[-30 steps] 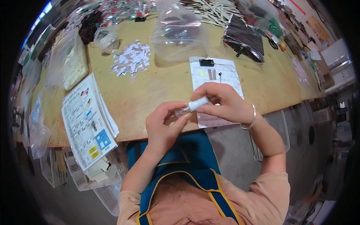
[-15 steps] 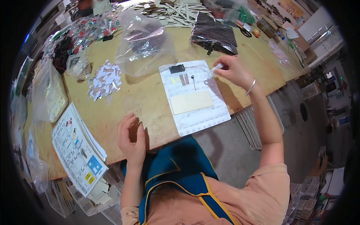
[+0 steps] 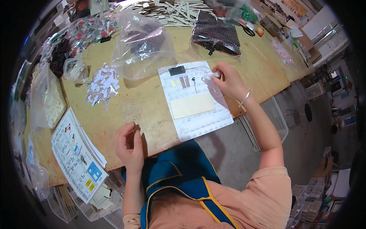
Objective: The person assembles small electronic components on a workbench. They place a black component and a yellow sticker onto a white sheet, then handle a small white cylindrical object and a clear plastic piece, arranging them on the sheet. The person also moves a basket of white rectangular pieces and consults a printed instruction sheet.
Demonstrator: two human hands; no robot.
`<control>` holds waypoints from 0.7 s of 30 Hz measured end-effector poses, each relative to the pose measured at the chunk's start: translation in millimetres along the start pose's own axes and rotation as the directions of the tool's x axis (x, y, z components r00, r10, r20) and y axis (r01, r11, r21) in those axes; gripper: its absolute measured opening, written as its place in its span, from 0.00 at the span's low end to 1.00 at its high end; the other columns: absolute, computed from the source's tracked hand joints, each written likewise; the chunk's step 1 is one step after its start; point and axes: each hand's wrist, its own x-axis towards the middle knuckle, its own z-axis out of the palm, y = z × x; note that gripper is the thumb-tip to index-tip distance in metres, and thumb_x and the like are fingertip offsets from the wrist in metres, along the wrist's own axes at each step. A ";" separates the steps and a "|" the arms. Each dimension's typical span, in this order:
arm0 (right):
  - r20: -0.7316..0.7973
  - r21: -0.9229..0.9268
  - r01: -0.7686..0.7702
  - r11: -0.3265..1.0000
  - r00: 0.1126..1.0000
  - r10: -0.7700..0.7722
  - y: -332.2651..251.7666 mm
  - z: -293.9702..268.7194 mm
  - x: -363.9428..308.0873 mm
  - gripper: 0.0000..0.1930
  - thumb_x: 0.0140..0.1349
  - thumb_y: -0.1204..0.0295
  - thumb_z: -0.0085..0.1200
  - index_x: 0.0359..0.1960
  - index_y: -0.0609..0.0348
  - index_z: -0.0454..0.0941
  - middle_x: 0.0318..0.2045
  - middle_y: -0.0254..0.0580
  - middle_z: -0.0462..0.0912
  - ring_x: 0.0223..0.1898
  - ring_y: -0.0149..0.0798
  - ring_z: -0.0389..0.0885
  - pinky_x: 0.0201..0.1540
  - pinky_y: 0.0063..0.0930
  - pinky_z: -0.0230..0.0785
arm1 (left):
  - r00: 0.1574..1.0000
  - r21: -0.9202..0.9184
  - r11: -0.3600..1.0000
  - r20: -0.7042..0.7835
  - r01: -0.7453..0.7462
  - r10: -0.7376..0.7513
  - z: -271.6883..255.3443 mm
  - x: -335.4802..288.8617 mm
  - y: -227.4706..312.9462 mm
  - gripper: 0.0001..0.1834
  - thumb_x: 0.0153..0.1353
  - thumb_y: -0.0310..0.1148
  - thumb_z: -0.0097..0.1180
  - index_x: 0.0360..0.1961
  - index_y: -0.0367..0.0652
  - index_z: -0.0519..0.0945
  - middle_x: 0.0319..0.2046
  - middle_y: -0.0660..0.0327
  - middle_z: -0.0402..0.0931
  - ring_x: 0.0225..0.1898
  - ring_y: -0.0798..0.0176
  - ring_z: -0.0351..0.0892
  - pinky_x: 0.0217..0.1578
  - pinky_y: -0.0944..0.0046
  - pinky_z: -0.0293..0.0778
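Note:
My right hand is above the right edge of a printed white sheet, pinching a small whitish, partly clear piece whose kind I cannot make out. Thin wires lead from a black box-shaped part toward that piece. Also on the sheet lie two brown strips, small yellow pieces, a tiny dark part with a wire and a cream rectangular board. My left hand hovers or rests at the table's front edge, empty, fingers loosely curled and thumb apart.
White paper slips form a pile left of a clear bag. A wrapped dark bundle stands behind the sheet. Instruction pages overhang the table's left front edge. Bagged parts line the left side; wooden strips lie heaped behind.
My right hand has moved slightly left and down with the whitish piece, which is now lower and nearer the tiny dark part. My left hand stays at the table edge, almost still.

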 end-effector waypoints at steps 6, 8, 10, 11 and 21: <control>0.183 0.421 -0.265 0.868 0.962 0.204 4.8 -24.4 -22.4 0.08 0.64 0.75 0.64 0.43 0.62 0.80 0.34 0.26 0.81 0.30 0.17 0.74 0.33 0.16 0.69 | 0.999 -0.011 0.999 0.001 0.032 -0.032 1.5 0.3 2.5 0.13 0.67 0.18 0.56 0.52 0.33 0.79 0.52 0.54 0.78 0.50 0.62 0.82 0.53 0.64 0.78; 0.219 0.482 -0.260 0.837 0.960 0.172 1.0 -27.3 -26.4 0.09 0.64 0.75 0.64 0.43 0.63 0.80 0.34 0.26 0.80 0.31 0.18 0.74 0.34 0.15 0.69 | 0.999 -0.019 0.999 -0.006 0.043 -0.043 1.8 0.1 3.1 0.12 0.67 0.18 0.56 0.52 0.33 0.79 0.51 0.54 0.78 0.50 0.62 0.83 0.53 0.64 0.78; 0.247 0.508 -0.255 0.823 0.958 0.145 -6.1 -25.5 -30.6 0.09 0.64 0.75 0.65 0.43 0.63 0.80 0.33 0.25 0.79 0.31 0.18 0.74 0.34 0.14 0.69 | 0.999 -0.011 0.999 -0.004 0.051 -0.051 1.3 0.0 3.3 0.12 0.67 0.18 0.56 0.51 0.33 0.79 0.51 0.54 0.78 0.50 0.62 0.83 0.53 0.65 0.77; 0.257 0.510 -0.247 0.824 0.958 0.128 -10.4 -22.9 -32.9 0.09 0.64 0.76 0.65 0.43 0.63 0.80 0.33 0.25 0.78 0.30 0.18 0.73 0.34 0.14 0.68 | 0.998 -0.009 0.998 -0.008 0.057 -0.057 0.8 -0.2 3.3 0.12 0.68 0.18 0.56 0.51 0.33 0.79 0.51 0.55 0.78 0.50 0.62 0.83 0.53 0.65 0.77; 0.087 0.077 -0.064 0.995 0.995 0.057 -4.5 -34.1 -16.2 0.10 0.60 0.75 0.63 0.42 0.59 0.81 0.30 0.25 0.76 0.26 0.19 0.67 0.28 0.18 0.60 | 0.999 -0.001 0.999 0.004 0.035 -0.035 0.6 -0.1 2.8 0.11 0.68 0.19 0.57 0.51 0.33 0.79 0.49 0.55 0.78 0.48 0.63 0.83 0.52 0.66 0.77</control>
